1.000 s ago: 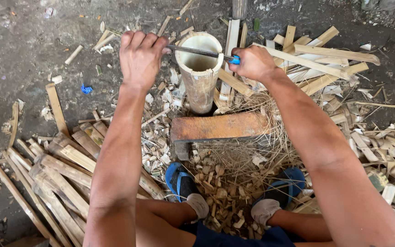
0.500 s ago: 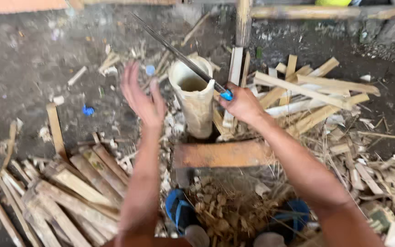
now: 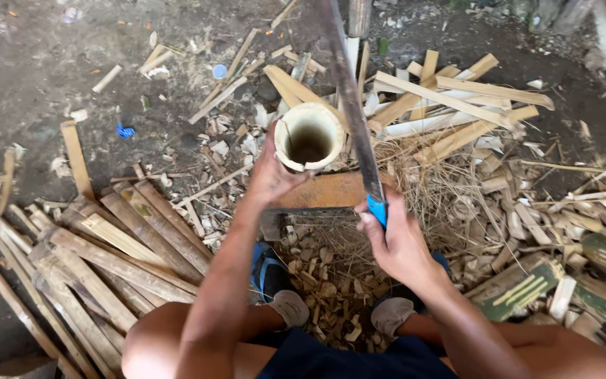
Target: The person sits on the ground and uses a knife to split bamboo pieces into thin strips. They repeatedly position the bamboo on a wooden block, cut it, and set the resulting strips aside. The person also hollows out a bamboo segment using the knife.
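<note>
Dirt floor, strip-crowded — left hand gripping bamboo tube, right hand clenching machete.

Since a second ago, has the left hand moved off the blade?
Yes. The left hand has dropped from the blade above the bamboo tube to grip the tube's near left side, just above the wooden block.

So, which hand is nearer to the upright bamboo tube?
Left. The left hand grips the near wall of the bamboo tube. The right hand is apart from it, lower and to the right, holding the blue handle of a long blade.
</note>
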